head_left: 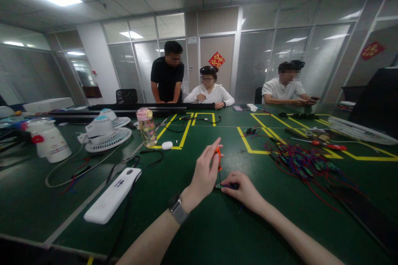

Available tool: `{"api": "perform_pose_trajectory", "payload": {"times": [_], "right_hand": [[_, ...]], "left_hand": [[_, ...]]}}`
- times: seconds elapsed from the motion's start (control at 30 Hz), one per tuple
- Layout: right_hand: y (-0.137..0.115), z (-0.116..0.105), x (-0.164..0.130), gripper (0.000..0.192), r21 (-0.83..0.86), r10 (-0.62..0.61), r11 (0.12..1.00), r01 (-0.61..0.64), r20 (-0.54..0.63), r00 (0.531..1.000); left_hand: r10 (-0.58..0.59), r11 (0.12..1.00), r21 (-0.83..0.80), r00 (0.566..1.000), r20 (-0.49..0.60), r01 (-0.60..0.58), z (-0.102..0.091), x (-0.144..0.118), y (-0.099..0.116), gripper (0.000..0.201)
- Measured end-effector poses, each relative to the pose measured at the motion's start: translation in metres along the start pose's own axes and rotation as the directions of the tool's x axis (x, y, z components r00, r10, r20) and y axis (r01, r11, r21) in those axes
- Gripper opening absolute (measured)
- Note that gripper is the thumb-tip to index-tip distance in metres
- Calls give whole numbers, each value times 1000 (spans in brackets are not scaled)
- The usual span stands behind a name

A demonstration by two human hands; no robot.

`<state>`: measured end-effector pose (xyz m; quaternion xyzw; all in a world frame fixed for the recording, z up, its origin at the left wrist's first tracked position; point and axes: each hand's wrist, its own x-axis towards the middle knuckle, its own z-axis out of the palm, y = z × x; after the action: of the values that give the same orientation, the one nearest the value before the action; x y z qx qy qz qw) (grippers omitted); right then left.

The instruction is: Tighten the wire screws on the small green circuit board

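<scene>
Two bare hands work near the middle of the green bench (217, 232) with yellow tape lines. The left hand (203, 173), with a dark wristwatch with grey band (177, 209) on its wrist, is raised a little above the bench and its fingers are pressed together around the small orange-handled screwdriver (218, 158), which stands nearly upright with the tip pointing down. The right hand (244, 190) lies low on the bench, the fingers closed in a pinch on the small green circuit board (221, 185) — this board rests on the bench surface just under the screwdriver tip, between both hands.

To the left of the hands lies a long white plastic power strip (112, 200) with a black cable. Further left stand two small white desk fans (105, 132) and a white plastic jug with red parts (49, 142). A clear drinking bottle with pink lid (146, 126) stands behind, and a small white oval object (167, 145) lies just beside it.

On the right side a tangled heap of red and blue wires with green boards (298, 163) is spread on the bench, and a red-handled screwdriver (326, 144) lies near it.

Three other people are at the far edge of the bench — one stands in a black shirt (167, 76), two sit in white shirts (209, 95).
</scene>
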<state>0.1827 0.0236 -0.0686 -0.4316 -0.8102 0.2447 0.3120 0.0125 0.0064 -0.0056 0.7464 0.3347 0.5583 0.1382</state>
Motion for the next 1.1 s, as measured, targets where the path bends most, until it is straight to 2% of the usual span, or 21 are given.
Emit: {"api": "perform_pose_trajectory", "payload": {"times": [0.2,0.37,0.5,0.67,0.87,1.0,1.1], "right_hand": [[0,0,0,13,-23,8,1000,-8,-1,1000],[0,0,0,13,-7,4,1000,-4,-6,1000],[0,0,0,13,-18,-2,1000,2,-17,1000],[1,0,0,12,-14,-5,1000,4,-13,1000],[3,1,1,12,-27,-8,1000,8,-10,1000],[2,1,0,13,-36,-5,999,4,-8,1000],[2,1,1,14,-42,2,999,-2,-11,1000]], "left_hand": [[67,988,142,995,-75,-56,0,0,3,28],[24,998,51,999,-28,-22,-2,1,5,35],[53,991,122,996,-65,-45,-3,1,5,26],[27,998,63,999,-21,-26,-4,1,5,37],[37,985,169,997,-63,-25,-6,2,6,30],[5,999,35,1000,-6,-5,-6,3,5,38],[10,998,61,999,-41,-8,-6,4,4,31]]}}
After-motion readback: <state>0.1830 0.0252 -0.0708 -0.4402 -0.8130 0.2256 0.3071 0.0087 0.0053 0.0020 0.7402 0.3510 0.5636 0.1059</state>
